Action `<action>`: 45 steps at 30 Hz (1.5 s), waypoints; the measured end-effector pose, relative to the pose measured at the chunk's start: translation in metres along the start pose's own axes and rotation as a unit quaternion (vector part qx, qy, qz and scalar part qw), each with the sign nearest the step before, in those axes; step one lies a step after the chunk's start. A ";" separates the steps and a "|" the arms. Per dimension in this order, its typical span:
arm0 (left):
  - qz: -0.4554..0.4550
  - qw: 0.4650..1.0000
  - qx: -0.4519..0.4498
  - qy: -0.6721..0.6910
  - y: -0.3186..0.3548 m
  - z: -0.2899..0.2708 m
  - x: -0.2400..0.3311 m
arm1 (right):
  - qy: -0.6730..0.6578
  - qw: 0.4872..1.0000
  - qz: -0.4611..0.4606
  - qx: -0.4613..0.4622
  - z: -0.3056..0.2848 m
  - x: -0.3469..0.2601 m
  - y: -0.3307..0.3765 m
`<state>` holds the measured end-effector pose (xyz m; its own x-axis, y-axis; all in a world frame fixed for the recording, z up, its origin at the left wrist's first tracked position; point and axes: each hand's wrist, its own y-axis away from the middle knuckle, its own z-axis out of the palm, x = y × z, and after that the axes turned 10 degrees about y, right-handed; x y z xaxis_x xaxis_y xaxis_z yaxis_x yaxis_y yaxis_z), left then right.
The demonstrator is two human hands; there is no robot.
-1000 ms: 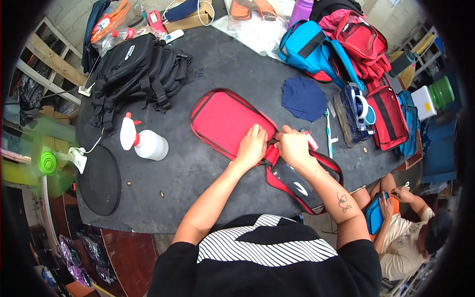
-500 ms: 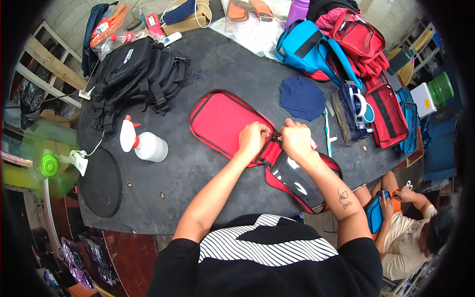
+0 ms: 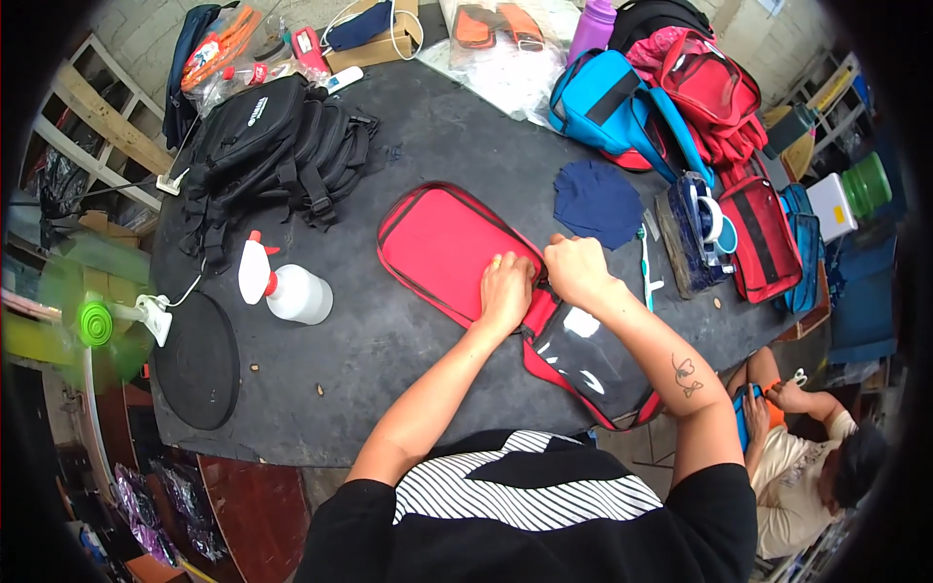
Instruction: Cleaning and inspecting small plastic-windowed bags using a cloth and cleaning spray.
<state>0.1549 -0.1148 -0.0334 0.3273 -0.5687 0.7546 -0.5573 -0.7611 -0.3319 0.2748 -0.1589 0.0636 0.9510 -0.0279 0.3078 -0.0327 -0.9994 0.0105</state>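
Note:
A red bag [image 3: 447,243] with black zip edging lies opened out on the dark table. Its clear-windowed flap [image 3: 593,364] is folded out toward me, partly under my right forearm. My left hand [image 3: 507,294] is closed over the bag's inner side near the fold, its fingers bent against the red panel and edging. Beside it, at the corner of the zip edging, my right hand [image 3: 579,267] is in a fist. What its fingertips pinch is hidden.
A white spray bottle [image 3: 298,294] and black backpack [image 3: 262,141] stand left. To the right lie navy cloth [image 3: 598,204], a toothbrush [image 3: 644,267], a tape dispenser [image 3: 695,233] and blue and red bags [image 3: 607,102]. A green fan [image 3: 95,321] is far left; a seated person [image 3: 802,457] is at right.
My right hand has turned into a tighter fist and shifted slightly left. My left hand has moved slightly right and down, its fingers now lying more over the red panel.

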 end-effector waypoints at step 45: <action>-0.030 0.975 -0.184 0.122 0.022 -0.083 0.000 | -0.384 0.877 0.288 0.012 0.032 -0.037 0.040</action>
<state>0.0792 -0.1054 0.0065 0.2008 -0.4012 0.8937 -0.7938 -0.6013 -0.0915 0.2477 -0.1987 0.0221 0.7060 -0.5241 -0.4763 -0.5775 -0.8154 0.0414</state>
